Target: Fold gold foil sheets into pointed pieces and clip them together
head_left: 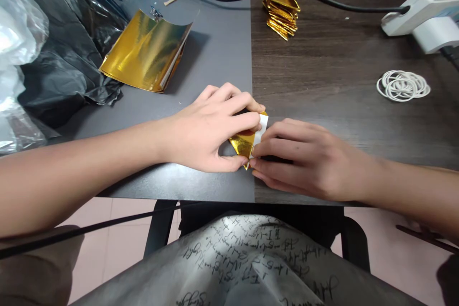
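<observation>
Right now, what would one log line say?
left hand: on folded gold paper | right hand: at its white edge | gold sheets: left | white loops: right

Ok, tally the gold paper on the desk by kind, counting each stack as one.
Stack of flat gold sheets: 1
Stack of folded gold pieces: 1
Gold piece between left hand and right hand: 1
Total: 3

Dark cursive lettering (247,253) across grey garment (186,275); individual words too unclear to read reliably.
</observation>
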`<state>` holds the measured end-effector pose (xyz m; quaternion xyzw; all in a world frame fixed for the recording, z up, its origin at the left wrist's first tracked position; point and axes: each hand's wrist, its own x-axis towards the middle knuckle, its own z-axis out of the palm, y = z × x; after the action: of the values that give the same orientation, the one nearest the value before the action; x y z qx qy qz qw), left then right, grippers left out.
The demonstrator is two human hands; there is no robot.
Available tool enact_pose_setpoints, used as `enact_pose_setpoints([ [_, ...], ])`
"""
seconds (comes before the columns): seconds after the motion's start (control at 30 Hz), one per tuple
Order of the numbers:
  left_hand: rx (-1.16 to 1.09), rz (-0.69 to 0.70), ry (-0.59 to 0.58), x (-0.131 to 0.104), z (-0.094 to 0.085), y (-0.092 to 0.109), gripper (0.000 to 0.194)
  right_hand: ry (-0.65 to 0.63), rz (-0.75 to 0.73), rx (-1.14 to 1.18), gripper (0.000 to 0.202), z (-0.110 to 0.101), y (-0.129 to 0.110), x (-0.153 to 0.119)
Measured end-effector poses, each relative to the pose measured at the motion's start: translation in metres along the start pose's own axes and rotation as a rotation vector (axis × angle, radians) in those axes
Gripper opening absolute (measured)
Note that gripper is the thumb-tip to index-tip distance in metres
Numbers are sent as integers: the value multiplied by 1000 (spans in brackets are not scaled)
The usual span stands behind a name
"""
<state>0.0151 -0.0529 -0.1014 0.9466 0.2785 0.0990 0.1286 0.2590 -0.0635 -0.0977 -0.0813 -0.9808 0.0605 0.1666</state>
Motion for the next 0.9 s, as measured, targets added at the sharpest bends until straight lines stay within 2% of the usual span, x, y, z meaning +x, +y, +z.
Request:
enact_pose_setpoints([
  [0.27,25,-5,-1,0,1,4,39,29,-102,-62,12,-1,0,-3],
  [0.57,41,-6,-5,-2,0,6,39,25,-104,-96,15,-1,-3,-4],
  [0.9,37,-8,1,-3,1,8,39,-12,-61,10,19,-2,-1,-1],
])
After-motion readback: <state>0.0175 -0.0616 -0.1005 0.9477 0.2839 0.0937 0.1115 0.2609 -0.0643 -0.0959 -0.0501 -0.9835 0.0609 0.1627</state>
